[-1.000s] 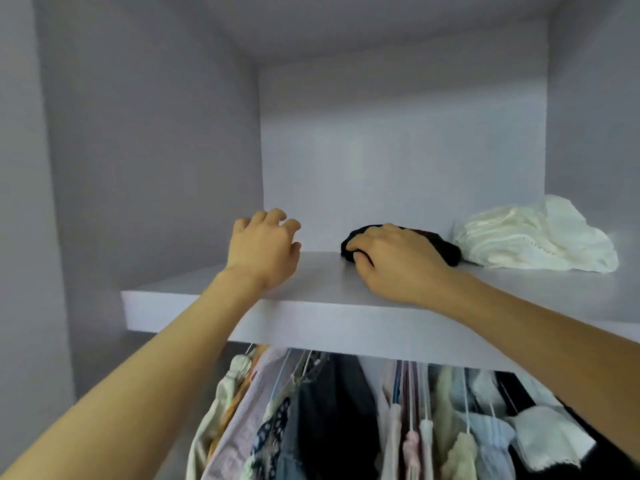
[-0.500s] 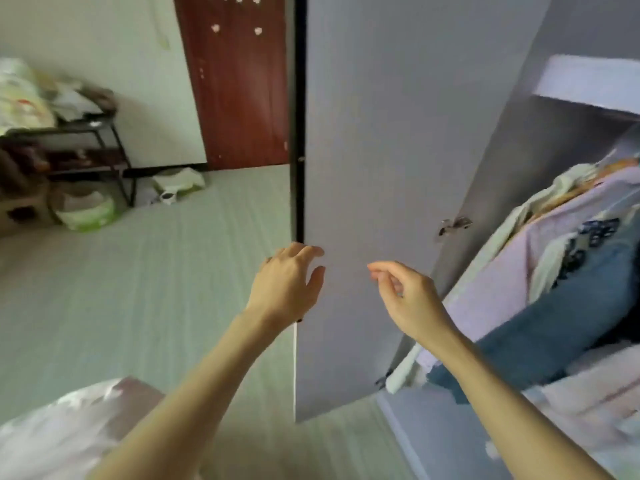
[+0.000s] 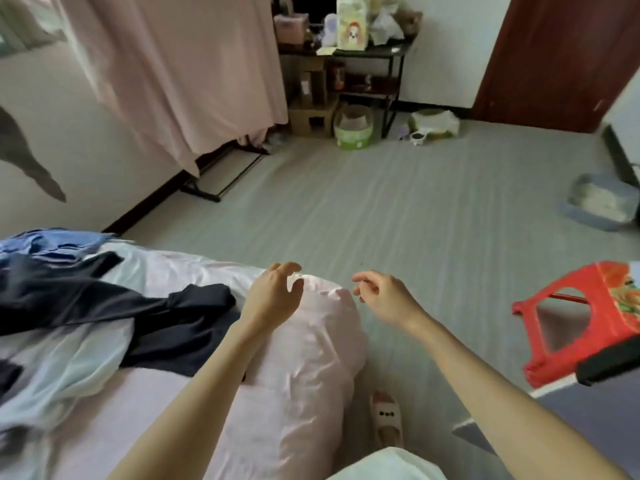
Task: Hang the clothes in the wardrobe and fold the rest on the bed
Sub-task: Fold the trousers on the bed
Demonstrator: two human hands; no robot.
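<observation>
Hovering over bed [image 3: 304,358]: two hands, left [image 3: 273,299] and right [image 3: 384,299], loosely spread, holding nothing; one dark garment [image 3: 138,306].

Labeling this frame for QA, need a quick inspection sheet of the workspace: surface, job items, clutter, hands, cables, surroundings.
Surface: bed with pink sheet, rumpled at the corner.
Job's things: dark garment, light blue garment and blue clothes lying unfolded on the bed.
Clutter: red stool at right; slipper on the floor.
Hands: left hand and right hand both empty, fingers relaxed.
Cables: nothing seen.
Surroundings: pink curtain, loaded rack, brown door.
</observation>
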